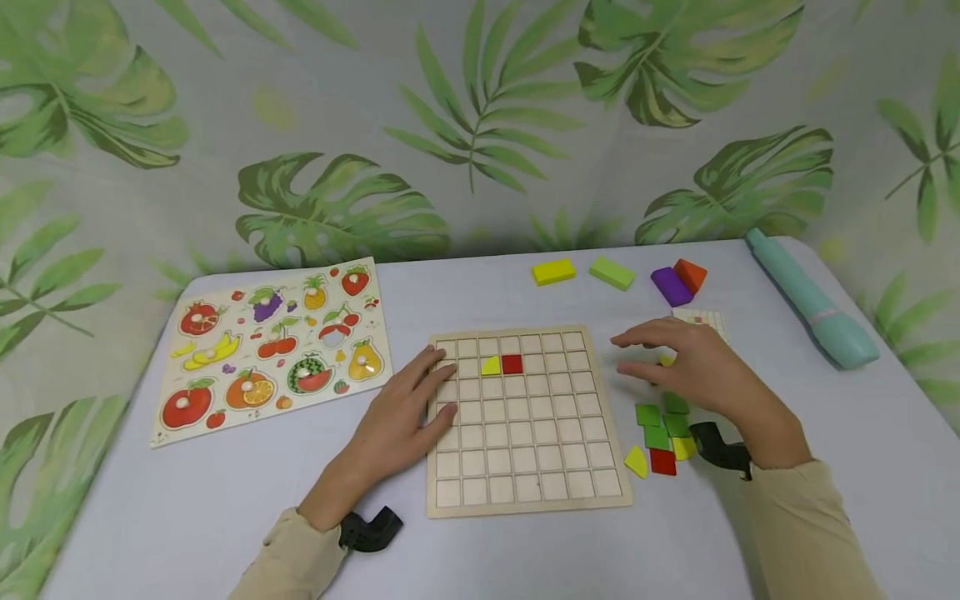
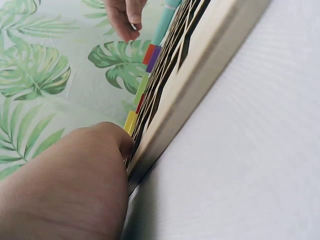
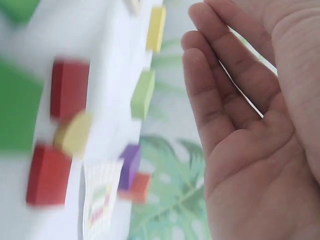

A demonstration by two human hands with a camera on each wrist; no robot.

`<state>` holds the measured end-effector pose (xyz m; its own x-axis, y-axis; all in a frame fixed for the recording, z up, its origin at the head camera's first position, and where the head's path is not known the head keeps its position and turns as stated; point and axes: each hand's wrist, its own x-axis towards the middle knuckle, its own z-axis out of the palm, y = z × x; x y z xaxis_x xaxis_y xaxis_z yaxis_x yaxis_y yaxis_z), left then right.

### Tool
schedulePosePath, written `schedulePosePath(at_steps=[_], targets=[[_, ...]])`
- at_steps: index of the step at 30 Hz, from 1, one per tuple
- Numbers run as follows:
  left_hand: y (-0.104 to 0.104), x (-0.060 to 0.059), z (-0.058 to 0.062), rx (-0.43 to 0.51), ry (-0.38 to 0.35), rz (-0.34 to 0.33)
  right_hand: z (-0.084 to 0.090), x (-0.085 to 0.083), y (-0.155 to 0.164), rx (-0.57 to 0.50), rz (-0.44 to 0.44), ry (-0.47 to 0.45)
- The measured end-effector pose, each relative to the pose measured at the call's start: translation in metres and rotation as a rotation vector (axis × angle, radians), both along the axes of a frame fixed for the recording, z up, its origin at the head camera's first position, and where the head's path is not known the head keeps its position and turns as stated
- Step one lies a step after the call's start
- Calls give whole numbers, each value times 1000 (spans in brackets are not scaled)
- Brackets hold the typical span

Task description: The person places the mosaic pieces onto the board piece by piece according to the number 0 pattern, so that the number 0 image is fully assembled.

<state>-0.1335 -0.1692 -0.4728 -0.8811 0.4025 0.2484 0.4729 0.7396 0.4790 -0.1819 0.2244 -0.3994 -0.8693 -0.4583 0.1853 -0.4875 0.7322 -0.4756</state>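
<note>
A square wooden grid board (image 1: 525, 503) lies on the table. A yellow piece (image 1: 491, 366) and a red square tile (image 1: 512, 364) sit side by side in its second row. My left hand (image 1: 405, 412) rests on the board's left edge, fingers over the border cells. Right of the board my right hand (image 1: 693, 367) hovers, thumb and fingers apart; its palm (image 3: 255, 165) shows nothing held. Below it lie several green tiles (image 1: 656, 437), a red tile (image 1: 663, 462) and a yellow piece (image 1: 636, 461). More red blocks (image 3: 49, 175) show in the right wrist view, partly blurred.
A fruit puzzle board (image 1: 255, 408) lies at the left. Along the back edge are a yellow block (image 1: 553, 272), a light green block (image 1: 612, 272), a purple block (image 1: 672, 287) and an orange block (image 1: 690, 276). A patterned card (image 3: 100, 195) lies beyond my right hand, near a teal object (image 1: 810, 300).
</note>
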Motion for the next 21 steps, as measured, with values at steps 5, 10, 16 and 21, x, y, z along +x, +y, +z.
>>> schedulePosePath(at_steps=[5, 10, 16, 21], targets=[[0, 0, 2, -4, -7, -2, 0, -2, 24, 49, -80, -83], [1, 0, 3, -2, -16, 0, -4, -4, 42, 92, -152, -200], [1, 0, 2, -5, -18, 4, -13, -7, 55, 131, -185, -270], [1, 0, 1, -7, -18, 7, -17, -8, 58, 129, -169, -295]])
